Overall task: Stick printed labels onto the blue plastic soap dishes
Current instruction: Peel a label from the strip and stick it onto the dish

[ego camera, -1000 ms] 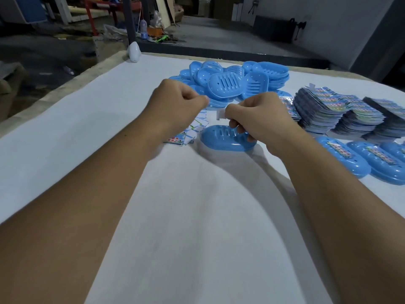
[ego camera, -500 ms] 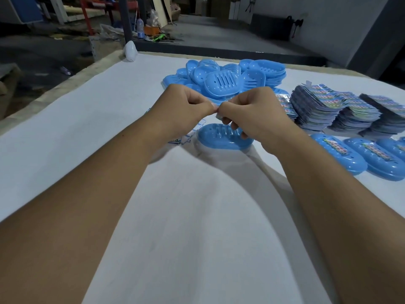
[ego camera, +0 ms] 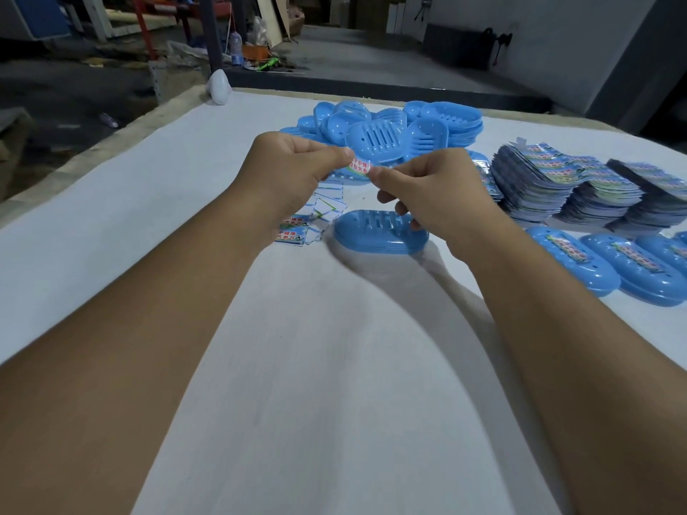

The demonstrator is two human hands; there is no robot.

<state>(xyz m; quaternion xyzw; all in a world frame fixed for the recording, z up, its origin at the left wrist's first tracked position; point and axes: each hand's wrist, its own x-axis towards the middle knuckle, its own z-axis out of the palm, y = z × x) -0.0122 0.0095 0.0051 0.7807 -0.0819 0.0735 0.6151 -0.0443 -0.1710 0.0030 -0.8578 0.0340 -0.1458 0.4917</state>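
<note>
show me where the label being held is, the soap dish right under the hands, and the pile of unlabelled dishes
label (ego camera: 360,167), head view, on its printed face between the two thumbs
soap dish (ego camera: 371,234), head view, on its slotted top
pile of dishes (ego camera: 375,137), head view, on the slotted dish in front

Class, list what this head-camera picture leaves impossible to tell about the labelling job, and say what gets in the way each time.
- Label, head view: most of its print is covered by the left hand and right hand pinching it.
- Soap dish under the hands: its right end is hidden by the right hand.
- Labelled dishes: the row is cut off by the right edge, so no count.
- Label stacks: print too small and blurred to read.
</note>
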